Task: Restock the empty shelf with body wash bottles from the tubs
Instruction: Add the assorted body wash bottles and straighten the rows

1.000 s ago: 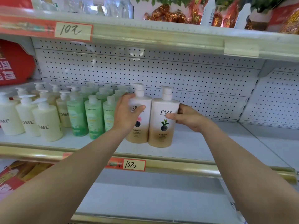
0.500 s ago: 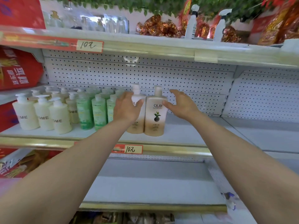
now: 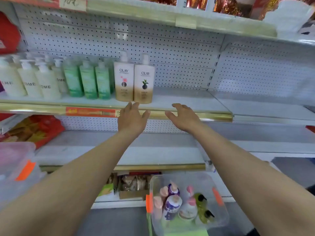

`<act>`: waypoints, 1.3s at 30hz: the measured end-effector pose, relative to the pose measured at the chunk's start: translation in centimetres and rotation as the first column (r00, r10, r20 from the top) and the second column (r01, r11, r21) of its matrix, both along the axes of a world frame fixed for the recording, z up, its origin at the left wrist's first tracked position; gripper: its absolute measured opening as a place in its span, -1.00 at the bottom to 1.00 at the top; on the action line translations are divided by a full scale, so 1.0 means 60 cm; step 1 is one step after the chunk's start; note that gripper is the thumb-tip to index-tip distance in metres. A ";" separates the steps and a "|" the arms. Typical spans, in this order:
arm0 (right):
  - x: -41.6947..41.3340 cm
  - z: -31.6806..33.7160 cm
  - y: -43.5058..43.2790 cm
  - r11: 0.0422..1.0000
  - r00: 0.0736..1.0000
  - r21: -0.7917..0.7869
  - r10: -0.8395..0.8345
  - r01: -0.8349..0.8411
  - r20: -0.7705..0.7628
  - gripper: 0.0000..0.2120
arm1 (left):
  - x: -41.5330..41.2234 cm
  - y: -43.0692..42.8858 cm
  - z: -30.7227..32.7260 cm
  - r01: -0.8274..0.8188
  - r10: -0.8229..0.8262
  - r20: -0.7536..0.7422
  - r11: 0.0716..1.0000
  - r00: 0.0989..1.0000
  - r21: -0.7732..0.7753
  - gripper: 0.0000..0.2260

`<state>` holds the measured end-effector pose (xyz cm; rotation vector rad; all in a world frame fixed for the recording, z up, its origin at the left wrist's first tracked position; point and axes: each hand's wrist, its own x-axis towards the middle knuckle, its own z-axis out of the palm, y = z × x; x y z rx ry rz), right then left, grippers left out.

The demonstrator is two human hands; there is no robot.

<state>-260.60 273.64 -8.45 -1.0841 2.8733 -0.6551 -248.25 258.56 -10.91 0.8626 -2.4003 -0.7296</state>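
Left hand [image 3: 132, 120] and right hand [image 3: 183, 116] are hovering empty below the shelf [image 3: 187, 99] lip.
Cream pump bottles [image 3: 29, 80] and green bottles [image 3: 88, 80] are crowding the shelf's left end; just right of them the pink-flower Olay bottle [image 3: 124, 82] and the leaf Olay bottle [image 3: 144, 86] are standing upright, touching side by side. The left hand's fingers are lying straight and close together, tips near the bottles' bases; the right hand's are spreading loosely, gripping nothing. Lower right, a clear tub [image 3: 223, 217] is holding more pump bottles [image 3: 172, 203].
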 end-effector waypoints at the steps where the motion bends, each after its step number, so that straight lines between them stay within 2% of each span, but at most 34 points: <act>1: 0.002 -0.016 0.018 1.000 1.000 0.009 -0.008 0.008 0.030 -0.39 | 0.001 0.013 -0.019 0.006 -0.006 0.018 1.000 1.000 0.031 -0.46; 8: -0.045 -0.184 0.109 0.991 0.964 0.118 -0.089 0.061 0.252 -0.40 | -0.022 0.075 -0.206 0.052 -0.083 0.109 0.965 0.991 0.258 -0.40; 11: -0.076 -0.268 0.131 0.985 0.911 0.164 -0.108 0.045 0.398 -0.40 | -0.043 0.112 -0.286 0.029 -0.096 0.164 0.929 0.982 0.368 -0.41; 14: -0.099 -0.338 0.156 0.977 0.837 0.214 -0.128 0.014 0.532 -0.47 | -0.061 0.152 -0.355 -0.065 -0.068 0.230 0.850 0.971 0.524 -0.39; 16: -0.116 -0.386 0.170 0.972 0.798 0.237 -0.136 -0.008 0.586 -0.50 | -0.075 0.173 -0.398 -0.085 -0.084 0.287 0.844 0.954 0.530 -0.51; 18: -0.133 -0.435 0.184 0.962 0.754 0.271 -0.161 -0.024 0.637 -0.44 | -0.086 0.191 -0.441 -0.119 -0.084 0.331 0.828 0.940 0.549 -0.51; 21: -0.146 -0.501 0.202 0.941 0.702 0.323 -0.161 -0.104 0.693 -0.45 | -0.091 0.223 -0.496 -0.189 -0.064 0.345 0.735 0.936 0.651 -0.47; 23: -0.142 -0.535 0.209 0.941 0.668 0.314 -0.155 -0.124 0.728 -0.53 | -0.079 0.245 -0.532 -0.232 -0.052 0.352 0.662 0.935 0.713 -0.45; 26: -0.122 -0.589 0.213 0.950 0.616 0.246 -0.076 -0.195 0.784 -0.65 | -0.047 0.271 -0.592 -0.327 0.033 0.394 0.623 0.919 0.711 -0.49; 29: -0.103 -0.624 0.210 0.964 0.577 0.188 -0.047 -0.187 0.815 -0.52 | -0.026 0.285 -0.609 -0.434 0.151 0.447 0.631 0.882 0.643 -0.52; 34: -0.092 -0.661 0.200 0.987 0.564 0.125 -0.046 -0.102 0.824 -0.38 | -0.022 0.290 -0.638 -0.428 0.132 0.456 0.634 0.880 0.644 -0.55; 39: -0.089 -0.680 0.198 0.992 0.597 0.094 -0.022 -0.089 0.802 -0.48 | -0.029 0.293 -0.660 -0.426 0.117 0.452 0.597 0.884 0.680 -0.49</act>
